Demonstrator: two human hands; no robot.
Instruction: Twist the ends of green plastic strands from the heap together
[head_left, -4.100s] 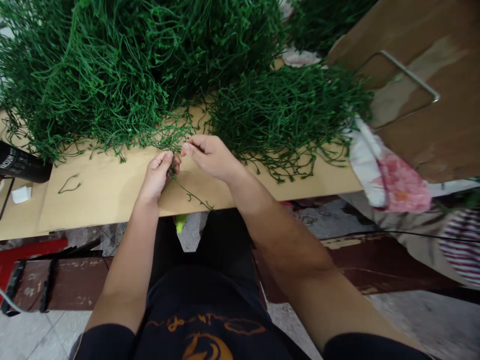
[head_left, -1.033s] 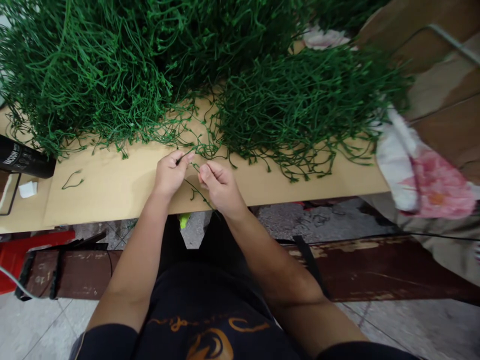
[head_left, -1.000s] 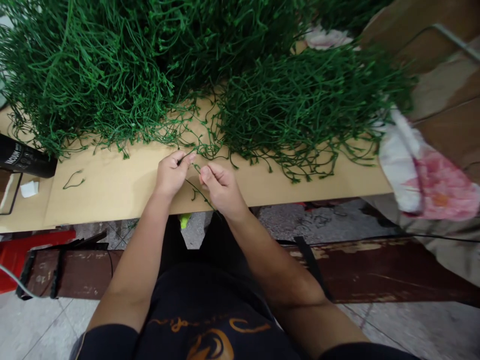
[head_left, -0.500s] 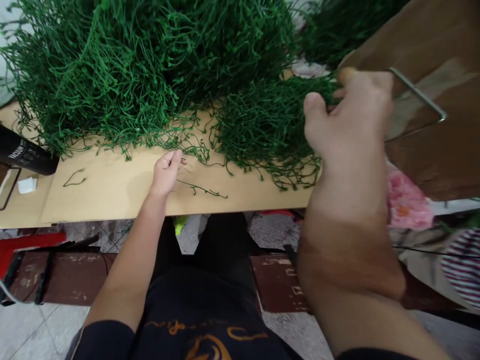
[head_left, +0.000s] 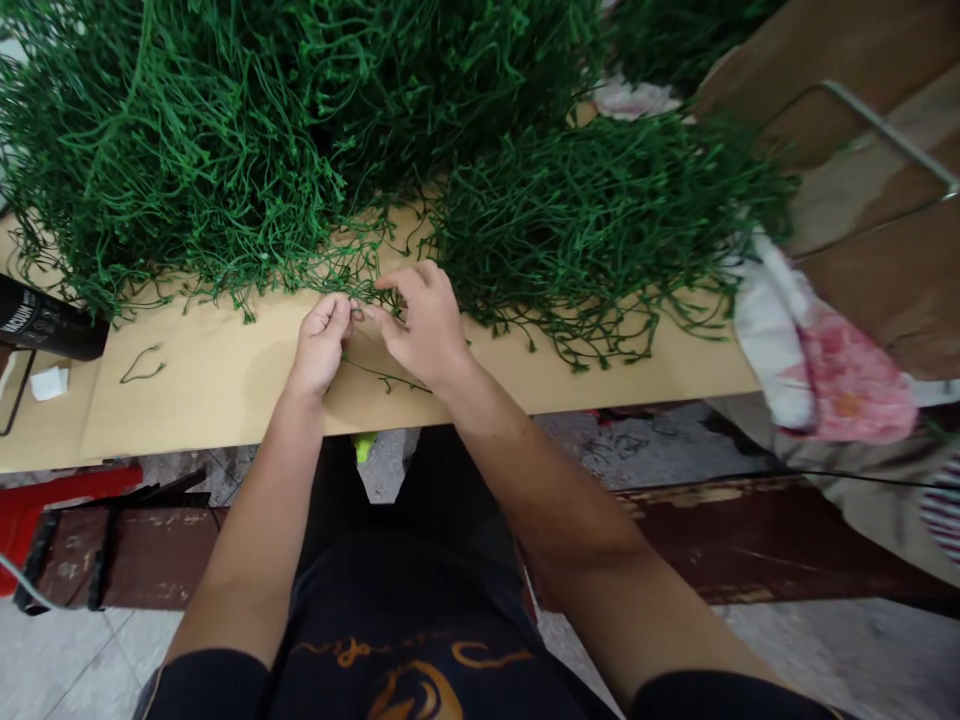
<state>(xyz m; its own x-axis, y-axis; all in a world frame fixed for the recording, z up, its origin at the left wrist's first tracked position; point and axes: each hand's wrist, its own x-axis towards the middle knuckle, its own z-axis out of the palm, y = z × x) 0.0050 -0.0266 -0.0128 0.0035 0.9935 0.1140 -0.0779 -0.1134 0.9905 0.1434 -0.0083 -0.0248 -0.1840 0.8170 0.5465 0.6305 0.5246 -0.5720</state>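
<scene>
My left hand point(head_left: 321, 345) is closed in a pinch, with a bit of thin green artificial stem point(head_left: 358, 313) showing at its fingertips. Close by on the right, my right hand point(head_left: 426, 325) has its thumb stretched toward that pinch and its forefinger held apart from the thumb. Under both hands a thin branched green sprig point(head_left: 386, 376) lies along the cardboard point(head_left: 217, 385); whether it joins the pinched stem I cannot tell. Right of my right hand is a flat heap of green stems point(head_left: 592, 220).
A large pile of green stems point(head_left: 210, 150) fills the back. One loose stem point(head_left: 142, 365) and a black bottle point(head_left: 49, 318) are at left. On the right are a pink flowered cloth point(head_left: 851, 375) and a brown paper-like sheet point(head_left: 885, 280) with a metal rod.
My right hand has come from the right end of the flat heap to beside my left hand. The left hand has kept its pinch in about the same place.
</scene>
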